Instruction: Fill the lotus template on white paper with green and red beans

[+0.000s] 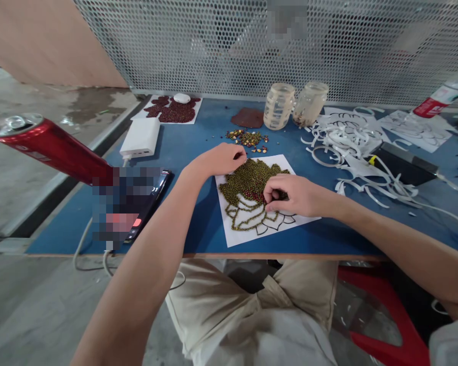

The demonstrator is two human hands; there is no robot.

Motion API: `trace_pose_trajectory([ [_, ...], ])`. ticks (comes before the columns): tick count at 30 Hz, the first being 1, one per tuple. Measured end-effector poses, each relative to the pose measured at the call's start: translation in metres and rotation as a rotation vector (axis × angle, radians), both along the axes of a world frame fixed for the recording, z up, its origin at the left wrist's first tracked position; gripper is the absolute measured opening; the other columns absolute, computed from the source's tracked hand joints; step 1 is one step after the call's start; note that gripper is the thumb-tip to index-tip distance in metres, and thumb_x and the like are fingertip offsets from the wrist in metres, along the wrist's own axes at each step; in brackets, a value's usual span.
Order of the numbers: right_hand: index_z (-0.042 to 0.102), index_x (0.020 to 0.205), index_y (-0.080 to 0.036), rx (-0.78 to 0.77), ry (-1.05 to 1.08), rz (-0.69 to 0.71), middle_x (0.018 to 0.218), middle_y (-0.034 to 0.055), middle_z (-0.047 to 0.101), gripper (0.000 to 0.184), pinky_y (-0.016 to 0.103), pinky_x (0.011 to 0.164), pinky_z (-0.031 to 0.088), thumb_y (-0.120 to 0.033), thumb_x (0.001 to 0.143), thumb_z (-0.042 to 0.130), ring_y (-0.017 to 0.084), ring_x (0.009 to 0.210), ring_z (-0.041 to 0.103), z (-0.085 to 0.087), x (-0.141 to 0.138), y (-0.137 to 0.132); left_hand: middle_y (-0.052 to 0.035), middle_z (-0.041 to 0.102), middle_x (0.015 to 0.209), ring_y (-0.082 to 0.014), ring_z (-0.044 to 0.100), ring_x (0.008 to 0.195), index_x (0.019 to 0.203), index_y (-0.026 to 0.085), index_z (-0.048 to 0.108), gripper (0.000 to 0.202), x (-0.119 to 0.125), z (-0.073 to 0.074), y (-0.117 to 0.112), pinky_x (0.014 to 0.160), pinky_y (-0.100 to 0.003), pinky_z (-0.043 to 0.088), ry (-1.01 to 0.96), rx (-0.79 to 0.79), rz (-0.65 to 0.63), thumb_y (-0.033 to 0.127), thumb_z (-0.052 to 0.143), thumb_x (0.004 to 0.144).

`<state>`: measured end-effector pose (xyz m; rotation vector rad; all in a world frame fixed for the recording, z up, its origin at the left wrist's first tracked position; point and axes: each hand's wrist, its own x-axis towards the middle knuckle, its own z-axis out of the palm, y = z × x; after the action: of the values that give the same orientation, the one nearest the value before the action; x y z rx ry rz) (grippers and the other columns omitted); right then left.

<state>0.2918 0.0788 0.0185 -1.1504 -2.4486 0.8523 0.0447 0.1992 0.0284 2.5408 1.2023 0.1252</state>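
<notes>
Nearest the lower edge of the frame: lap in beige trousers [252, 315], seated on a red stool [381, 315], with both bare forearms reaching up to a blue table [198, 234].

Centre of frame, near table edge: white paper sheet [244, 231] printed with a black flower outline. Upper part of the outline filled with a bean mosaic [248, 180], mostly green beans with some dark red ones; lower petals outlined in beans or bare.

Right hand [293, 195]: resting on the right part of the mosaic, fingers drawn together, tips pressed down on the beans. Whether a single bean is pinched cannot be told.

Left hand [219, 158]: at the upper left corner of the sheet, fingers curled under, knuckles up, touching the sheet's edge. Contents of the grip, if any, are hidden.

Left of centre: dark phone [152, 198], screen blurred, lying beside the left forearm; white power bank [140, 138] just beyond it, cable trailing off the table. Red can [49, 145] at far left, close to the lens.

Beyond the sheet: loose pile of mixed beans [248, 138]; brown patch [247, 118]; two glass jars [293, 105] side by side.

Right of frame: heap of white paper strips [351, 142], black box [404, 162], plastic bottle [442, 94] lying down.

Upper left of table: finished red bean picture [171, 110]. Behind all: perforated metal screen [213, 46].
</notes>
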Motion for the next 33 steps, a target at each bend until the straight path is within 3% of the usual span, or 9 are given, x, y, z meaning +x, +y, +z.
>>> trace_pose_trajectory([
  [4, 0.066, 0.088, -0.023, 0.017, 0.032, -0.004, 0.084, 0.0002, 0.061, 0.024, 0.035, 0.076, 0.041, -0.041, 0.095, 0.080, 0.018, 0.079, 0.054, 0.000, 0.002, 0.003, -0.0079, 0.082, 0.107, -0.0227, 0.071, 0.092, 0.106, 0.021, 0.075, 0.034, 0.000, -0.001, 0.001, 0.084, -0.036, 0.048, -0.005, 0.011, -0.011, 0.039, 0.047, 0.105],
  [8, 0.062, 0.088, -0.024, 0.070, 0.162, -0.146, 0.078, -0.0006, 0.059, 0.034, 0.035, 0.068, 0.040, -0.053, 0.103, 0.070, 0.017, 0.071, 0.050, -0.002, 0.012, 0.014, -0.0083, 0.082, 0.107, -0.0234, 0.071, 0.094, 0.105, 0.022, 0.075, 0.032, -0.001, -0.002, 0.004, 0.084, -0.036, 0.048, -0.014, 0.000, -0.019, 0.040, 0.048, 0.104],
  [13, 0.067, 0.093, -0.024, 0.318, 0.076, -0.248, 0.086, 0.0045, 0.069, 0.023, 0.038, 0.071, 0.042, -0.044, 0.103, 0.068, 0.020, 0.075, 0.055, -0.005, 0.032, 0.035, -0.0078, 0.081, 0.104, -0.0222, 0.070, 0.090, 0.100, 0.023, 0.073, 0.030, -0.001, -0.004, 0.006, 0.082, -0.036, 0.047, -0.019, 0.005, -0.031, 0.039, 0.048, 0.104],
  [17, 0.073, 0.099, -0.022, 0.390, 0.011, -0.320, 0.091, 0.0074, 0.074, 0.019, 0.039, 0.072, 0.043, -0.039, 0.103, 0.065, 0.022, 0.077, 0.060, -0.005, 0.044, 0.056, -0.0080, 0.081, 0.102, -0.0217, 0.069, 0.088, 0.099, 0.022, 0.073, 0.030, -0.002, -0.004, 0.006, 0.078, -0.035, 0.046, -0.031, 0.006, -0.038, 0.038, 0.049, 0.103],
  [25, 0.077, 0.099, -0.021, 0.433, -0.225, -0.278, 0.103, 0.0098, 0.077, 0.013, 0.040, 0.078, 0.044, -0.031, 0.097, 0.068, 0.026, 0.094, 0.066, 0.001, 0.029, 0.123, -0.0100, 0.083, 0.107, -0.0234, 0.071, 0.093, 0.109, 0.020, 0.077, 0.035, 0.000, -0.007, 0.008, 0.084, -0.036, 0.048, -0.001, 0.045, -0.057, 0.036, 0.047, 0.103],
  [30, 0.079, 0.098, -0.022, 0.406, -0.321, -0.205, 0.104, 0.0093, 0.077, 0.012, 0.039, 0.076, 0.044, -0.031, 0.096, 0.071, 0.025, 0.093, 0.065, 0.005, 0.013, 0.149, -0.0088, 0.084, 0.109, -0.0232, 0.072, 0.093, 0.108, 0.021, 0.077, 0.034, -0.001, -0.005, 0.006, 0.084, -0.036, 0.049, 0.016, 0.050, -0.048, 0.035, 0.047, 0.103],
  [33, 0.080, 0.093, -0.021, 0.360, -0.376, -0.192, 0.094, 0.0096, 0.077, 0.013, 0.039, 0.073, 0.042, -0.032, 0.095, 0.073, 0.025, 0.086, 0.065, 0.007, 0.007, 0.159, -0.0092, 0.084, 0.106, -0.0232, 0.071, 0.090, 0.107, 0.021, 0.077, 0.034, -0.001, -0.003, 0.003, 0.081, -0.036, 0.048, 0.017, 0.042, -0.047, 0.035, 0.047, 0.103],
])
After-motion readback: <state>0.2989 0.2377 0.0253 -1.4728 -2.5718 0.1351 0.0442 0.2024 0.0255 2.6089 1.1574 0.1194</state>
